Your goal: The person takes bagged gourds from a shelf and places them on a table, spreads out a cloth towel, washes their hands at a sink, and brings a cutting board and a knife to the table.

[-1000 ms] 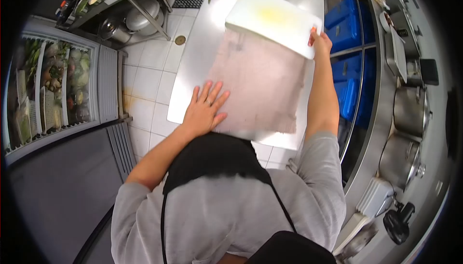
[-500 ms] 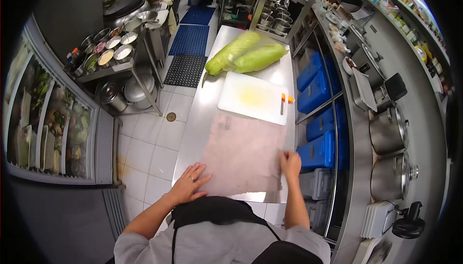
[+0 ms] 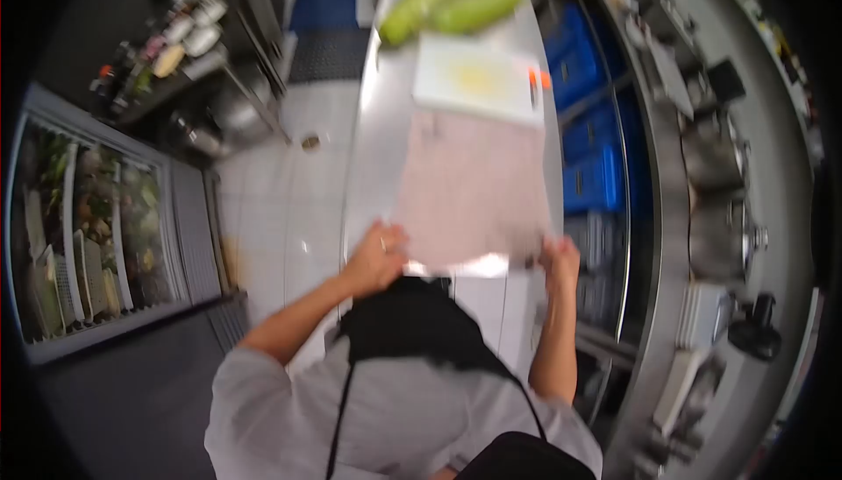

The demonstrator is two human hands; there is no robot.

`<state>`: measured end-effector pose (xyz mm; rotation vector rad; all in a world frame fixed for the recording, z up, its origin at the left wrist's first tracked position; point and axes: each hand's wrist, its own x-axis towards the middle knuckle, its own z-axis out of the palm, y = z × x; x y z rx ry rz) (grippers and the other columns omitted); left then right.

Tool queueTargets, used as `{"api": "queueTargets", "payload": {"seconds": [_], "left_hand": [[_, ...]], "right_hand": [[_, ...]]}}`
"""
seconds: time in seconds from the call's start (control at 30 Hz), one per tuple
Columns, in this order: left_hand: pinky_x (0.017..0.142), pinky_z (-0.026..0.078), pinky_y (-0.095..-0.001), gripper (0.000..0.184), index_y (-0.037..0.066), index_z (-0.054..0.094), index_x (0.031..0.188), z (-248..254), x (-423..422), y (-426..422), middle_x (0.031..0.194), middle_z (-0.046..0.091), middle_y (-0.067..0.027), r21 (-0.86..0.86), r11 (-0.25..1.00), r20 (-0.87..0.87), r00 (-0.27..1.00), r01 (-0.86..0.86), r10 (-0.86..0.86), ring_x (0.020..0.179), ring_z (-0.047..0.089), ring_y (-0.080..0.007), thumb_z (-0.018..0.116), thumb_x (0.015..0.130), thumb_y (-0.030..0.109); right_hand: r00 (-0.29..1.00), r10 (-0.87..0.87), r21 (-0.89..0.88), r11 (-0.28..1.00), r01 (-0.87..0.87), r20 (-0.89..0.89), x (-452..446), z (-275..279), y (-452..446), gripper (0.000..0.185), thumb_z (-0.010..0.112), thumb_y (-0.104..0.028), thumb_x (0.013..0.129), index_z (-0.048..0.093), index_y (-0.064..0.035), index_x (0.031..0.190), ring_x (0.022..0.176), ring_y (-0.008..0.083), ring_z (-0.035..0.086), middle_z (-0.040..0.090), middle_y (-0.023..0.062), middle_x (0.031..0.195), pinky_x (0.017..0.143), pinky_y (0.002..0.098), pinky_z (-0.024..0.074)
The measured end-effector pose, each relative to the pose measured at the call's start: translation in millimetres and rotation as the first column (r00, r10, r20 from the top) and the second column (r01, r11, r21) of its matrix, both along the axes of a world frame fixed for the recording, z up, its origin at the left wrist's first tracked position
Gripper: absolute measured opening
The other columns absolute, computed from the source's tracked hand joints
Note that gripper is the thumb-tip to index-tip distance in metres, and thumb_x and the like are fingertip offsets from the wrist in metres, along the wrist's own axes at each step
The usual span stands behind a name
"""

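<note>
A pinkish cloth (image 3: 474,191) lies spread on the steel table, its near edge along the table's front end. My left hand (image 3: 377,256), a ring on one finger, is at the cloth's near left corner with its fingers curled in on the edge, somewhat blurred. At the near right corner, my right hand (image 3: 560,263) pinches the cloth. Beyond the cloth lies a white cutting board (image 3: 438,81) with a yellowish stain. A small orange-handled tool (image 3: 538,78) rests on its right side. Two long green gourds (image 3: 474,7) lie behind the board.
Blue bins (image 3: 589,177) sit on shelving right of the table (image 3: 373,147). Farther right runs a steel counter with large pots (image 3: 715,226). On the left are a glass-fronted fridge (image 3: 96,226) and a stand with small food containers (image 3: 175,59). Tiled floor (image 3: 289,191) lies between.
My view has tipped down and blurred, so the table appears higher. My left hand has gone from lying spread to curling at the cloth's corner. My right hand has moved to the near right corner.
</note>
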<state>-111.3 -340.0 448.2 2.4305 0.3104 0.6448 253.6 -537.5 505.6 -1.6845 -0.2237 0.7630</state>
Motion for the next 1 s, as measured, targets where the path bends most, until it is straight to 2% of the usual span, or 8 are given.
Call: {"api": "queueTargets", "payload": {"seconds": [0.13, 0.23, 0.37, 0.4, 0.5, 0.63, 0.8, 1.0], "left_hand": [[0.111, 0.033, -0.0558, 0.009, 0.005, 0.063, 0.088, 26.2, -2.9, -8.1, 0.121, 0.062, -0.0107, -0.001, 0.999, -0.009, 0.999, -0.043, 0.043, 0.126, 0.052, -0.0306, 0.069, 0.085, 0.012], [0.11, 0.036, -0.0523, 0.011, 0.004, 0.063, 0.088, 32.0, -18.3, -24.3, 0.121, 0.063, -0.0105, 0.036, 0.995, -0.069, 0.993, -0.089, 0.091, 0.124, 0.055, -0.0283, 0.07, 0.086, 0.013], [0.109, 0.038, -0.0512, 0.014, 0.004, 0.064, 0.088, 51.6, -31.1, -43.3, 0.12, 0.064, -0.0109, 0.016, 0.988, -0.161, 0.975, -0.151, 0.151, 0.122, 0.057, -0.0286, 0.071, 0.085, 0.016], [0.106, 0.04, -0.0496, 0.017, 0.002, 0.065, 0.094, 57.9, -28.4, -42.5, 0.119, 0.065, -0.0134, -0.007, 0.988, -0.171, 0.974, -0.155, 0.152, 0.118, 0.058, -0.0316, 0.071, 0.085, 0.016], [0.105, 0.041, -0.0487, 0.025, 0.0, 0.066, 0.105, 56.0, 26.0, -5.4, 0.122, 0.063, -0.0178, 0.095, 0.952, -0.041, 0.955, -0.29, 0.294, 0.118, 0.057, -0.036, 0.067, 0.088, 0.017], [0.118, 0.02, -0.0516, 0.064, 0.004, 0.032, 0.151, 44.1, 135.3, 70.9, 0.157, 0.029, -0.0199, 0.321, 0.874, -0.154, 0.891, -0.363, 0.427, 0.146, 0.026, -0.0353, 0.047, 0.1, 0.04], [0.119, 0.011, -0.0542, 0.075, 0.007, 0.025, 0.155, 7.2, 147.4, 120.5, 0.162, 0.02, -0.0143, 0.488, 0.721, -0.385, 0.62, -0.492, 0.684, 0.15, 0.016, -0.0308, 0.034, 0.099, 0.058], [0.119, 0.008, -0.0558, 0.076, 0.015, 0.03, 0.154, 3.1, 127.8, 119.7, 0.162, 0.018, -0.0169, 0.277, 0.784, -0.25, 0.746, -0.556, 0.618, 0.15, 0.012, -0.0368, 0.041, 0.095, 0.062]], "right_hand": [[0.997, -0.077, -0.074, 0.994, 0.078, 0.017, -5.8, 12.0, 7.9, 0.023, 0.074, -0.018, 0.088, 0.052, -0.0121, 0.091, 0.048, 0.0094, 0.051, 0.056, -0.0002, 0.066, 0.04, 0.0232, 0.0393], [0.929, 0.18, -0.266, 0.959, -0.094, 0.324, 3.8, -18.7, -11.9, 0.022, 0.074, -0.015, 0.087, 0.051, -0.0118, 0.089, 0.042, 0.008, 0.047, 0.055, 0.0002, 0.061, 0.036, 0.0208, 0.033], [0.612, 0.509, -0.567, 0.816, -0.117, 0.606, -9.4, 1.8, -33.8, 0.022, 0.074, -0.02, 0.085, 0.062, -0.0036, 0.093, 0.053, 0.0216, 0.059, 0.06, 0.007, 0.058, 0.052, 0.0348, 0.0472], [0.676, 0.469, -0.599, 0.799, -0.051, 0.568, -21.0, 27.6, -23.6, 0.026, 0.071, -0.024, 0.087, 0.065, -0.0007, 0.097, 0.074, 0.0292, 0.066, 0.068, 0.0139, 0.077, 0.071, 0.0398, 0.0508], [0.338, 0.363, -0.34, 0.932, -0.127, 0.868, -5.2, 19.6, 20.5, 0.029, 0.069, -0.023, 0.087, 0.066, 0.0012, 0.104, 0.097, 0.0351, 0.065, 0.069, 0.0217, 0.102, 0.085, 0.0417, 0.05], [0.073, 0.499, -0.464, 0.843, -0.271, 0.864, 28.8, -26.4, 123.2, 0.06, 0.054, -0.041, 0.097, 0.048, 0.0007, 0.139, 0.138, 0.043, 0.036, 0.042, 0.0265, 0.146, 0.113, 0.0488, 0.0288], [0.103, 0.613, -0.602, 0.789, -0.12, 0.783, 43.0, -63.4, 143.6, 0.078, 0.04, -0.06, 0.097, 0.033, -0.0049, 0.151, 0.147, 0.0419, 0.017, 0.022, 0.025, 0.158, 0.118, 0.0542, 0.0153], [0.243, 0.61, -0.548, 0.789, -0.28, 0.754, 56.4, -45.5, 120.8, 0.07, 0.049, -0.052, 0.096, 0.038, -0.0064, 0.149, 0.144, 0.0424, 0.025, 0.031, 0.0255, 0.154, 0.117, 0.0498, 0.0205]]}}
